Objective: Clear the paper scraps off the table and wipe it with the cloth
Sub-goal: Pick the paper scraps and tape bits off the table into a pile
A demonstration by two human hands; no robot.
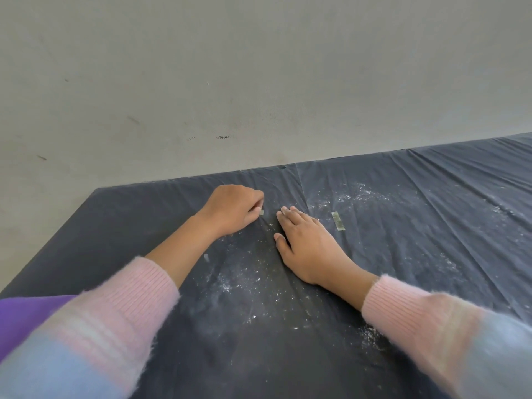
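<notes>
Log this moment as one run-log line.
left hand: pinching small scrap | right hand: flat on table, empty | strip scrap: lying right of right hand | cloth: not visible

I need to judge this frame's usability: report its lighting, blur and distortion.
Head view: soft, even light with faint shadows under the left hand and right hand; mild sheen on the creased dark table cover; the sleeves at the bottom are blurred; wide-angle bending tilts and curves the table's far edge; the paper scrap stays sharp.
</notes>
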